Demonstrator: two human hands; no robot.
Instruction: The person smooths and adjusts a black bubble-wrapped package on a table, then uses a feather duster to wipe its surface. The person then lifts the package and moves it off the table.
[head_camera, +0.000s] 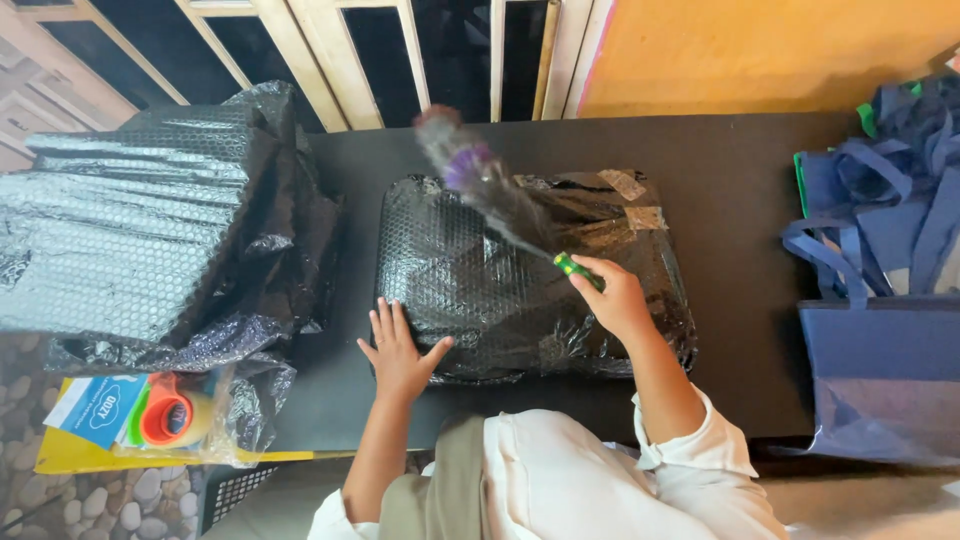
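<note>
A flat package wrapped in black bubble wrap (480, 290) lies on the black table (740, 200), sealed with strips of tape at its far right corner. My left hand (398, 352) rests flat with spread fingers on the package's near left edge. My right hand (617, 295) grips the green handle of a duster (490, 190), whose blurred purple and dark feathers stretch up and left over the package.
A large sheet of black bubble wrap (150, 220) is heaped at the left. Below it lie an orange tape dispenser (170, 418), a blue packet and a yellow board. Blue cloth bags (880, 260) stand at the right. Wooden slats run along the back.
</note>
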